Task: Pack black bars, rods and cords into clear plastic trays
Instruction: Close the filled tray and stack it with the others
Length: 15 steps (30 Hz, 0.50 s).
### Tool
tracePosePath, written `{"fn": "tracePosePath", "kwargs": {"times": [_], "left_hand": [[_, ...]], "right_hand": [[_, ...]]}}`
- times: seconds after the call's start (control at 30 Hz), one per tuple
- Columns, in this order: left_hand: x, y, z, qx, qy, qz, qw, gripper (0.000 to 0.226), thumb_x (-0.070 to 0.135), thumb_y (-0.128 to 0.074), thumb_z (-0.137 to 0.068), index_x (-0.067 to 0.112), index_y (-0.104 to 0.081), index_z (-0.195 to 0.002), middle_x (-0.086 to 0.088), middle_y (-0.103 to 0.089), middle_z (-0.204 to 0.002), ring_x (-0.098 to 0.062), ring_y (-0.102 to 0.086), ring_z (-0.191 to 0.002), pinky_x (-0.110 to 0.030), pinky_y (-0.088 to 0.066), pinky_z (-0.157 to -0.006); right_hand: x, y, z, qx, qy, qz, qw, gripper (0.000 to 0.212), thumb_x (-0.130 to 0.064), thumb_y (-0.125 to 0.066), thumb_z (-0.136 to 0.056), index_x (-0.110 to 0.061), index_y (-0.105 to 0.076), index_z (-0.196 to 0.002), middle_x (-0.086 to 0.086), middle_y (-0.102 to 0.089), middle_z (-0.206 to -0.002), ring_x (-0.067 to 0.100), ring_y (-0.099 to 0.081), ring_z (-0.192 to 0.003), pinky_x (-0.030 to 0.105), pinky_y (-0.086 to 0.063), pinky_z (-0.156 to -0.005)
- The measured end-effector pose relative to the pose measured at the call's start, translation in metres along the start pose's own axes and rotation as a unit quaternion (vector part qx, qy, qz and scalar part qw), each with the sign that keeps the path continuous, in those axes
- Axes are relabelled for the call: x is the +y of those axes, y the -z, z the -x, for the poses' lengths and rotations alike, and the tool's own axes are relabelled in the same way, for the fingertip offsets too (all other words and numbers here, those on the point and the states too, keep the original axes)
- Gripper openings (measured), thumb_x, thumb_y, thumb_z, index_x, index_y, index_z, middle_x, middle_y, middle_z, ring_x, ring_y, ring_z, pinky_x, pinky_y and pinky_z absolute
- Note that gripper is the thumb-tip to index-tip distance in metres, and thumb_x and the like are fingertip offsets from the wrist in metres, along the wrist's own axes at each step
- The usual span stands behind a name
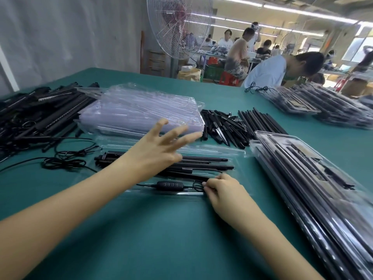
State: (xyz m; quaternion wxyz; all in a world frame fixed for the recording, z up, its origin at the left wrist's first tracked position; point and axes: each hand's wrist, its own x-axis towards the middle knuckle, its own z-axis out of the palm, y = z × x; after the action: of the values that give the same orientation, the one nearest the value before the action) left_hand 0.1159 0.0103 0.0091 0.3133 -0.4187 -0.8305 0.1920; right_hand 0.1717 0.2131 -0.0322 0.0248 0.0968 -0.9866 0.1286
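1. The tray (236,154) I am filling lies open on the table (161,235) right in front of me, between my hands.
2. In it lie several rods (203,165), side by side and running left to right, and along its near edge a cord (141,185) with its controller (170,185).
3. My right hand (222,190) has its fingers curled and pinches the looped end of the cord at the tray's near right end.
4. My left hand (161,147) is wide open with fingers spread, over the tray's far side, holding nothing; it is blurred, and I cannot tell if it touches anything.
5. Just beyond the left hand sits a stack of empty trays (139,110).
6. Right of that stack is a heap of loose rods (224,126).
7. Left of it is a big pile of bars (40,116), with loose cords (66,160) in front of it.
8. On my right lie packed trays (302,178), stacked at a slant; more packed trays (323,106) sit farther back.
9. A person (278,69) bends over the table's far edge, and a fan (179,27) stands behind it.
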Motion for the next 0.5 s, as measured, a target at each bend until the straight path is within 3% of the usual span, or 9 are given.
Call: {"fn": "tracePosePath", "kwargs": {"times": [0.07, 0.2, 0.33, 0.5], "left_hand": [[0.005, -0.005, 0.006, 0.013, -0.016, -0.039, 0.999, 0.020, 0.013, -0.077, -0.063, 0.027, -0.064, -0.065, 0.001, -0.031, -0.151, -0.024, -0.021, -0.136, -0.058, -0.027, -0.107], [0.011, -0.015, 0.011, 0.064, -0.026, -0.096, 0.993, 0.027, 0.005, -0.050, -0.078, 0.025, -0.061, -0.064, 0.002, -0.019, -0.154, -0.025, -0.016, -0.141, -0.064, -0.022, -0.108], [0.013, -0.015, 0.009, 0.062, -0.017, -0.099, 0.993, 0.026, 0.006, -0.065, -0.073, 0.030, -0.069, -0.083, 0.002, -0.008, -0.157, -0.026, -0.008, -0.142, -0.068, -0.011, -0.108], [0.024, -0.018, 0.008, 0.085, -0.011, -0.104, 0.991, 0.064, -0.001, -0.031, -0.080, 0.035, -0.061, -0.124, 0.002, -0.027, -0.151, -0.024, -0.033, -0.139, -0.063, -0.036, -0.100]], "right_hand": [[-0.001, 0.001, 0.001, -0.002, 0.022, 0.058, 0.998, 0.034, -0.034, -0.035, -0.099, -0.021, -0.064, -0.110, 0.001, -0.060, -0.108, 0.024, -0.047, -0.110, 0.030, -0.034, -0.097], [-0.008, 0.003, 0.004, 0.002, 0.035, 0.123, 0.992, 0.043, -0.039, -0.027, -0.099, -0.018, -0.065, -0.102, 0.002, -0.065, -0.109, 0.023, -0.038, -0.102, 0.034, -0.034, -0.091], [-0.020, 0.004, -0.005, 0.042, 0.036, 0.153, 0.987, 0.044, -0.037, -0.026, -0.101, -0.013, -0.062, -0.099, 0.007, -0.059, -0.106, 0.023, -0.042, -0.104, 0.034, -0.032, -0.089], [-0.027, 0.000, -0.014, 0.096, 0.031, 0.144, 0.984, 0.024, -0.020, -0.035, -0.098, -0.016, -0.046, -0.119, 0.006, -0.056, -0.113, 0.025, -0.054, -0.102, 0.031, -0.030, -0.068]]}}
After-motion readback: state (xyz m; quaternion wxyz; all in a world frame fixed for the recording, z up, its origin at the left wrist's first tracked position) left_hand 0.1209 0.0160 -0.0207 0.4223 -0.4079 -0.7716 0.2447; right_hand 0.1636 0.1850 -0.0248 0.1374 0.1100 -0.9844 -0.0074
